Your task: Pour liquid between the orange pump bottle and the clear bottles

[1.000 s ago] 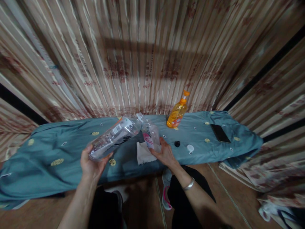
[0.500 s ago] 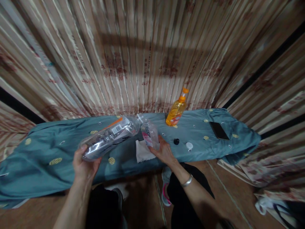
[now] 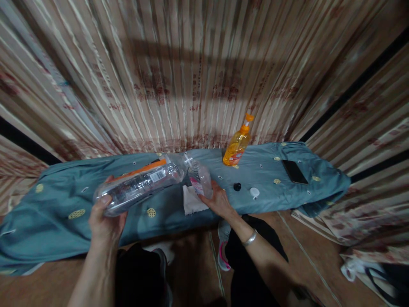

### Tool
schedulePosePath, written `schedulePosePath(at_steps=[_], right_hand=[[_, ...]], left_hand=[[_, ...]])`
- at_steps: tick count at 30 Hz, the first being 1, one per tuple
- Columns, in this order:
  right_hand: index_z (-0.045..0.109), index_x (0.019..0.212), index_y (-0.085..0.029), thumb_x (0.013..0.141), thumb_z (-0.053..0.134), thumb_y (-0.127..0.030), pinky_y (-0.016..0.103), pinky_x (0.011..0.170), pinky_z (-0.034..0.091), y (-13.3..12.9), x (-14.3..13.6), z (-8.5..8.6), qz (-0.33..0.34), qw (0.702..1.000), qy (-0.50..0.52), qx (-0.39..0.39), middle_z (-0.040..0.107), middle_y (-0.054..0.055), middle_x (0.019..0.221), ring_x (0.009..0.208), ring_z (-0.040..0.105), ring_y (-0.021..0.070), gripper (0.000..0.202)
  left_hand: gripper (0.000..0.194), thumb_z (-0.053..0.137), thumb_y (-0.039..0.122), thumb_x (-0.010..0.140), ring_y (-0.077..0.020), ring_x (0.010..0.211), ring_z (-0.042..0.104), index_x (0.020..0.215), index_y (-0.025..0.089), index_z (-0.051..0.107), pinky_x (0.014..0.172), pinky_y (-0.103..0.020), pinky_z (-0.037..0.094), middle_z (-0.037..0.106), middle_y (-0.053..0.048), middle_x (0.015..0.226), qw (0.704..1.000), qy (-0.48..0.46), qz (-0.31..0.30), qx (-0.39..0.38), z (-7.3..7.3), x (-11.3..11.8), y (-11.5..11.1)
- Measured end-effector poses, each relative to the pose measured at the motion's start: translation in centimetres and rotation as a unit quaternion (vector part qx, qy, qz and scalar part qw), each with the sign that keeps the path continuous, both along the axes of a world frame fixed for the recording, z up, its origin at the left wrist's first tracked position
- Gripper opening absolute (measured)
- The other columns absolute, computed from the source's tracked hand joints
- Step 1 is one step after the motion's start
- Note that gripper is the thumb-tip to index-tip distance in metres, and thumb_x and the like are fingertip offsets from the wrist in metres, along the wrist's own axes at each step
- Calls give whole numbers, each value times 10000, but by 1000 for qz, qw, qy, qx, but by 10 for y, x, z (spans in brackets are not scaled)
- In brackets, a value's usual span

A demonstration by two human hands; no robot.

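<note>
My left hand (image 3: 107, 217) is wrapped round the base of a large clear bottle (image 3: 140, 185) with an orange-edged label, tilted with its neck up to the right. My right hand (image 3: 219, 199) grips a smaller clear bottle (image 3: 202, 177) with a pink and white label, its neck pointing up to the left. The two necks meet or nearly meet; whether they touch is hard to tell. Below them a white cloth (image 3: 192, 201) lies on the teal cover (image 3: 172, 221).
An orange pump bottle (image 3: 236, 148) stands at the back. Right of my right hand lie a black cap (image 3: 237, 186) and a white cap (image 3: 254, 192). A dark phone (image 3: 294, 172) lies farther right. A patterned curtain (image 3: 198, 76) hangs behind.
My left hand has moved left and slightly down with the large bottle, which now lies a little flatter. My right hand and the smaller bottle have hardly moved.
</note>
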State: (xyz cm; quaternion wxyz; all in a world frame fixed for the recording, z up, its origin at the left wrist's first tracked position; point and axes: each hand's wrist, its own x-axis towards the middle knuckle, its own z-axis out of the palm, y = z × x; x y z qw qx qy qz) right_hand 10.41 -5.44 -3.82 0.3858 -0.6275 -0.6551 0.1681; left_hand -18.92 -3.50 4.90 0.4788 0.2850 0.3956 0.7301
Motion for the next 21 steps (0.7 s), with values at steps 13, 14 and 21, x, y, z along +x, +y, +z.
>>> schedulePosePath(at_steps=[13,14,21], right_hand=[[628,1209,-171,805,756,-293,422,806,596,3,-3,-5,-9,1000,-3,4,741,115,1016,933,730,302,441],[628,1206,-168,807,754,-294,414,800,595,3,-4,-6,-8,1000,-2,5,742,112,1015,927,731,299,437],[617,1228,-161,825,746,-307,369,810,578,4,-6,-11,-9,1000,-12,-18,751,98,1028,939,739,287,448]], left_hand=[[495,892,271,397,-134,719,654,866,250,736,731,-199,560,769,30,872,1000,-29,11,-2,2,4,3],[489,898,275,392,-135,717,651,852,247,735,731,-201,561,768,30,866,999,-29,12,-2,2,4,4],[478,922,297,390,-130,788,656,823,250,728,823,-189,553,763,44,877,999,-29,7,12,5,4,4]])
